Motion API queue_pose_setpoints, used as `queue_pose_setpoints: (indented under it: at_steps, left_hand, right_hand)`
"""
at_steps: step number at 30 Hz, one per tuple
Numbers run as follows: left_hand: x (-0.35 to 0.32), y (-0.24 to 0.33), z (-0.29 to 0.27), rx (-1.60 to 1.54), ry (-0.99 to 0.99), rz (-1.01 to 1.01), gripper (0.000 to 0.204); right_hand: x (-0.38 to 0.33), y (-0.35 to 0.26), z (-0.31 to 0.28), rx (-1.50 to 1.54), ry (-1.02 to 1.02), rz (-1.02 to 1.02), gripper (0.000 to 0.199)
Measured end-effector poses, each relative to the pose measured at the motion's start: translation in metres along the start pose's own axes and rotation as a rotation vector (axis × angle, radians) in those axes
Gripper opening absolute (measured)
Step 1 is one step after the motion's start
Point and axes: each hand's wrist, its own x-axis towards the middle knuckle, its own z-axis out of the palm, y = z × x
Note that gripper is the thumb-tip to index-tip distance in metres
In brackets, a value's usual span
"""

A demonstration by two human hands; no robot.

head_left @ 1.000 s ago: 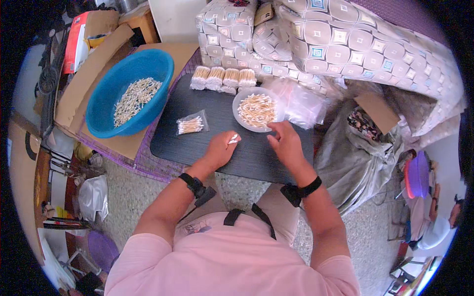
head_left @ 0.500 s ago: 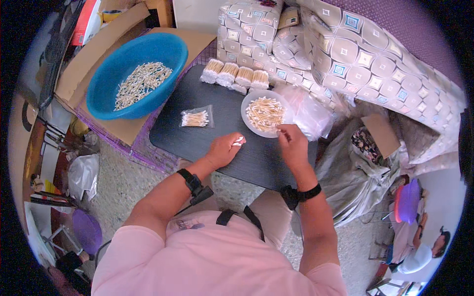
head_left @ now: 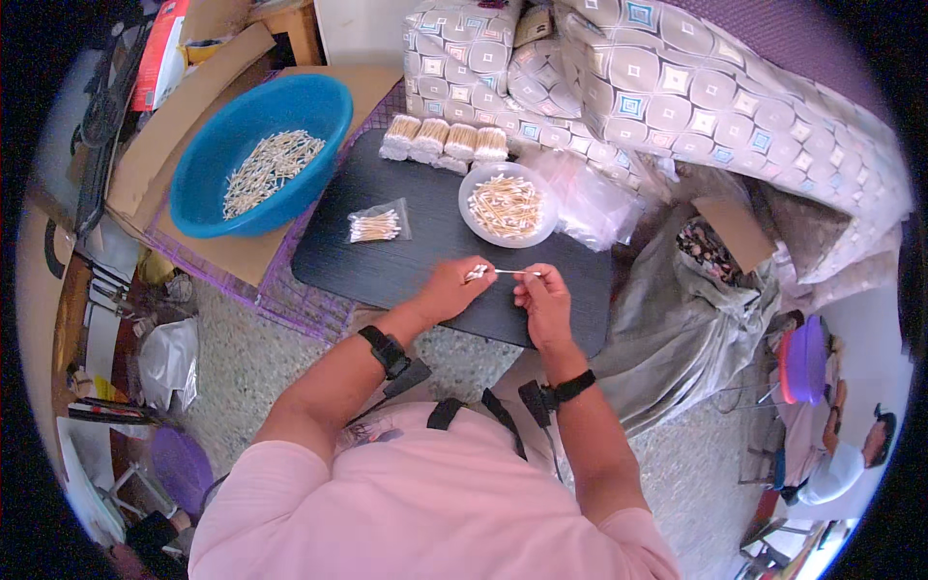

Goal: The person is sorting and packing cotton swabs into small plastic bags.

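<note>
Far left on my view sits a blue basin (head_left: 256, 155) on flattened cardboard (head_left: 169, 116), with a loose heap of cotton swabs (head_left: 266, 169) in it. Next comes the dark board (head_left: 425, 256) I work over; a small clear bag of swabs (head_left: 377, 225) lies on its left part, and a row of filled packs (head_left: 445, 143) lines its far edge.

My left hand (head_left: 447, 290) is curled, thumb and fingers pinching a small bunch of swabs (head_left: 478, 273) just above the board's near half. My right hand (head_left: 546, 302) is close beside it, thumb and forefinger nipping the other end of a single swab (head_left: 512, 273) that bridges the two hands.

These swabs look nearly weightless, thin-stemmed and easy to bend or scatter, with soft tips that would fray; I judge a light pinch on the stems, not the tips, holds them best.

Behind the right hand is a clear round dish (head_left: 507, 205) full of swabs, then loose plastic bags (head_left: 590, 198), patterned cushions (head_left: 696, 87) and a grey cloth (head_left: 677, 309).
</note>
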Motion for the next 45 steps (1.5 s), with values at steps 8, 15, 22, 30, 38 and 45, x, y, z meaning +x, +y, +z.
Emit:
queue_pose_setpoints:
  at_steps: [8,15,22,30,38,45]
  left_hand:
    - [-0.001,-0.007,0.005,0.021,-0.02,0.048,0.02]
    - [-0.003,-0.004,0.002,0.119,-0.016,0.054,0.016]
    - [-0.009,0.001,0.001,0.073,0.025,0.051,0.015]
    - [-0.008,-0.003,0.002,0.065,0.03,0.035,0.015]
    - [-0.007,-0.014,-0.002,-0.117,0.036,-0.06,0.015]
    - [-0.007,-0.023,-0.005,-0.161,0.097,-0.012,0.018]
  right_hand:
    - [-0.002,0.005,-0.003,-0.039,-0.077,-0.012,0.007]
    - [-0.002,0.01,-0.004,-0.09,-0.097,-0.061,0.008]
    - [-0.005,0.008,-0.001,-0.109,-0.097,-0.051,0.009]
    - [-0.006,0.008,0.0,-0.125,-0.08,-0.063,0.008]
    - [-0.01,0.006,0.005,-0.281,-0.081,-0.087,0.007]
    - [-0.014,0.014,0.015,-0.525,-0.113,-0.131,0.007]
